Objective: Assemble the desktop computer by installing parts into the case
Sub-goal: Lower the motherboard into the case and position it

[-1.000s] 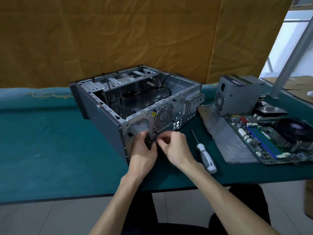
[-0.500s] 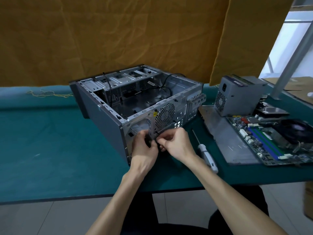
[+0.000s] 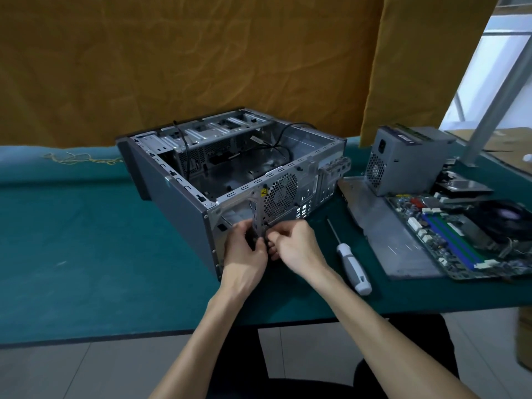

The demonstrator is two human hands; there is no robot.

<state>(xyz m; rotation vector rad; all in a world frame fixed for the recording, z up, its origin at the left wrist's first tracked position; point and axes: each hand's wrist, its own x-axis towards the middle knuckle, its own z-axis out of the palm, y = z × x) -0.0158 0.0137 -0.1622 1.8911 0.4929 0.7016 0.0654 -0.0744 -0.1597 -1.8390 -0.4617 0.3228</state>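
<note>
The open computer case [image 3: 230,174] lies on its side on the green table [image 3: 86,240], its rear panel with the round fan grille [image 3: 280,194] facing the person. Both hands meet at the lower edge of that panel, just below the grille. The left hand [image 3: 247,249] has its fingers curled around a small dark part against the metal; the right hand [image 3: 296,246] pinches at the same spot, fingertips touching the left's. What the part is cannot be told. Just right of the hands lies a screwdriver [image 3: 352,263] with a white handle. Farther right sit a grey side panel [image 3: 383,226], the motherboard [image 3: 460,234] and, behind them, the power supply [image 3: 403,159].
</note>
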